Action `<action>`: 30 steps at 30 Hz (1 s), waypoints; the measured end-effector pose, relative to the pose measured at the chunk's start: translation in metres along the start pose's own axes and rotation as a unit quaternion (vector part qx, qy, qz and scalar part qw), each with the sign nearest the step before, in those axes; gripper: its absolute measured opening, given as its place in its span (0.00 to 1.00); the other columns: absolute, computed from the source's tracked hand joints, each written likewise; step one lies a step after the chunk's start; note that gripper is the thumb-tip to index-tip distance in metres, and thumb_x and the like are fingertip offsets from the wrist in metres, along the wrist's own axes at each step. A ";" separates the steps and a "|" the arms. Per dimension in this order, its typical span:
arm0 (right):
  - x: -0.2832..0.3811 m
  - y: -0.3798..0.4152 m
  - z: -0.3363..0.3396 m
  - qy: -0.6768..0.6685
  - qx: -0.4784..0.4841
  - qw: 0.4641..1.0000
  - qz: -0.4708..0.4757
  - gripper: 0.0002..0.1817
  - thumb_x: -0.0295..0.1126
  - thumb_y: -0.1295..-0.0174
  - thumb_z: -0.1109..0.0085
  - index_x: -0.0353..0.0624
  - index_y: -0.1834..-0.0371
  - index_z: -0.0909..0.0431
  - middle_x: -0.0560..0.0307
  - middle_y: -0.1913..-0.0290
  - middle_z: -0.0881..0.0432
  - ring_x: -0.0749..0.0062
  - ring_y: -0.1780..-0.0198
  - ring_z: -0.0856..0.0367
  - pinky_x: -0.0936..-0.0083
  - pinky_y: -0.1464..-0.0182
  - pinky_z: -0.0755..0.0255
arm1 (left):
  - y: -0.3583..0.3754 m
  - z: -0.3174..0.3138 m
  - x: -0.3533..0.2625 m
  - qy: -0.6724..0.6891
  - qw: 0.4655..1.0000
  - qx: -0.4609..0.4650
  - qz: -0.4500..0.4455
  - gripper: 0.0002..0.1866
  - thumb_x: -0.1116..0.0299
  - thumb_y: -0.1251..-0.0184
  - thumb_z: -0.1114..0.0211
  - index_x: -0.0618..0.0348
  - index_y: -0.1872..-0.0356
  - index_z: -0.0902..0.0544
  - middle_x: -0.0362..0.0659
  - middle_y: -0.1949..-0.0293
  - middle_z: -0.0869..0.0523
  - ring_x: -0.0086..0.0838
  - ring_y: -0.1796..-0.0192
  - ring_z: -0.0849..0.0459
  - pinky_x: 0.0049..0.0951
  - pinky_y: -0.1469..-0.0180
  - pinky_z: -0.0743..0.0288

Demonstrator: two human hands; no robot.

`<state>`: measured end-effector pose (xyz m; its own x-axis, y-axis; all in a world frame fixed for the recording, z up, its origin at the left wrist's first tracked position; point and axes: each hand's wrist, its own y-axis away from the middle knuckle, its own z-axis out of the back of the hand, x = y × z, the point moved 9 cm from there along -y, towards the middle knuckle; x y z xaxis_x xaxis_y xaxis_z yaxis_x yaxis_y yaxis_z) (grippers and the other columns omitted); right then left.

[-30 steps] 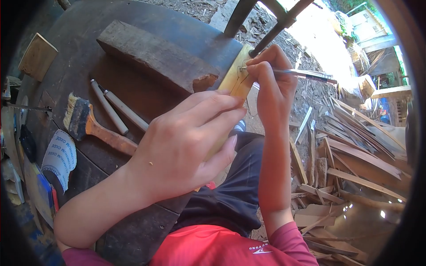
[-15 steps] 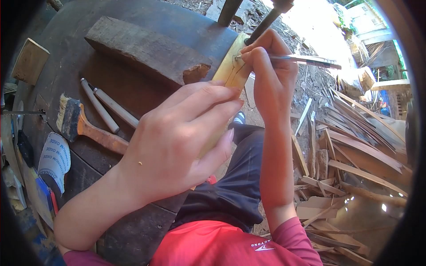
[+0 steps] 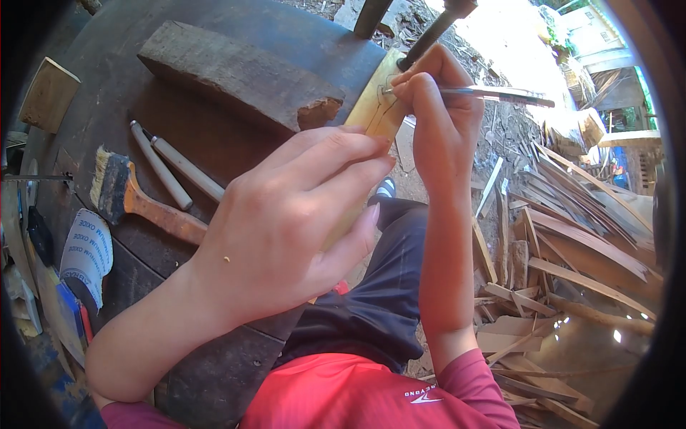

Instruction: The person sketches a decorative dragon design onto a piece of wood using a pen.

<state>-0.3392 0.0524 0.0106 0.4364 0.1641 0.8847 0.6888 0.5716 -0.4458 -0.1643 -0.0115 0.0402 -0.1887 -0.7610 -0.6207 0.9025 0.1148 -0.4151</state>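
My left hand (image 3: 293, 207) is closed over a narrow pale piece of wood (image 3: 369, 114) at the workbench's edge, its fingers lying across the near part. Dark drawn lines and a small curved outline mark the far part of that wood. My right hand (image 3: 444, 118) pinches a slim pen (image 3: 500, 93), its tip on or just above the drawn outline. A metal clamp rod (image 3: 432, 39) comes down onto the far end of the wood. Much of the wood's near part is hidden under my left hand.
On the dark workbench (image 3: 236, 379) lie a heavy wood block (image 3: 229, 75), two pale-handled tools (image 3: 161, 166), a paintbrush (image 3: 157, 214) and curled sandpaper (image 3: 87, 250). A small wood block (image 3: 50, 95) stands far left. Wood offcuts (image 3: 579, 236) cover the ground at right.
The view has shifted very slightly. Both hands keep the same hold, and the pen stays at nearly the same spot on the drawn outline.
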 end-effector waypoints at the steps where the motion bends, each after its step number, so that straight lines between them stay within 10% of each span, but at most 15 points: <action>1: 0.000 0.000 0.000 0.000 -0.004 1.000 -0.001 0.10 0.27 0.28 0.37 0.37 0.68 0.21 0.66 0.74 0.23 0.86 0.69 0.29 0.77 0.67 0.33 | 0.000 0.000 0.000 -0.001 1.000 0.000 -0.001 0.23 0.75 0.32 0.24 0.65 0.36 0.10 0.51 0.33 0.10 0.49 0.32 0.11 0.46 0.28 0.17; 30: -0.002 0.002 0.002 0.027 -0.023 0.999 -0.019 0.09 0.26 0.25 0.40 0.41 0.66 0.17 0.62 0.63 0.10 0.88 0.66 0.26 0.82 0.62 0.33 | 0.000 0.000 0.000 0.003 1.000 -0.005 -0.006 0.22 0.76 0.33 0.24 0.65 0.37 0.10 0.51 0.34 0.10 0.50 0.34 0.10 0.46 0.29 0.16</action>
<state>-0.3402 0.0546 0.0082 0.4393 0.0990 0.8929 0.7308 0.5386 -0.4193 -0.1647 -0.0113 0.0400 -0.2025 -0.7579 -0.6201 0.8963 0.1116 -0.4292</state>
